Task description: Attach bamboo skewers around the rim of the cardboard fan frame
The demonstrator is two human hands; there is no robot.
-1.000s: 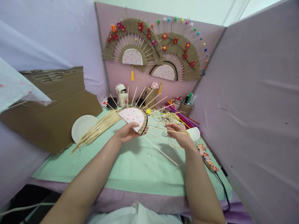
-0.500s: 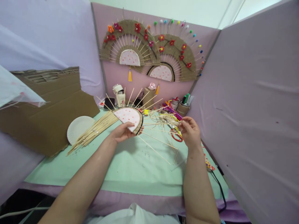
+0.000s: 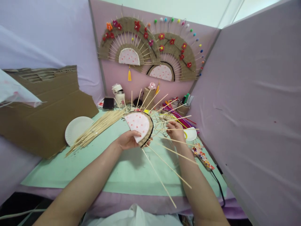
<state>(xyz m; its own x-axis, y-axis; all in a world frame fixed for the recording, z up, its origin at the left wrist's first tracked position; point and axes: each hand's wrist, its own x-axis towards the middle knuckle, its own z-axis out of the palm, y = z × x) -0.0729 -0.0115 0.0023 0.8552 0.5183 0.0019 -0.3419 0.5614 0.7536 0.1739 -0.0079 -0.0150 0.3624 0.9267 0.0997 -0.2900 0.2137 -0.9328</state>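
Observation:
My left hand (image 3: pixel 128 140) grips the bottom edge of a half-round fan core (image 3: pixel 139 123), pink with dots and a dark rim, lifted above the green mat (image 3: pixel 98 163). Several thin wooden skewers (image 3: pixel 164 169) radiate from it, some toward me, some up and right. My right hand (image 3: pixel 175 131) is just right of the core, fingers curled among the skewers and pale raffia strands (image 3: pixel 162 118); what it pinches is too thin to name.
A bundle of loose skewers (image 3: pixel 98 128) and a white paper plate (image 3: pixel 77 126) lie left. Cardboard (image 3: pixel 47 110) leans at the left wall. Jars, pens and pipe cleaners (image 3: pixel 178 110) crowd the back. Two finished fans (image 3: pixel 150 50) hang on the wall. A glue gun (image 3: pixel 202 157) lies right.
The fan core has turned clockwise and moved right, so long skewers now point down toward me. My right hand came back left from the scissors area to the core's right side.

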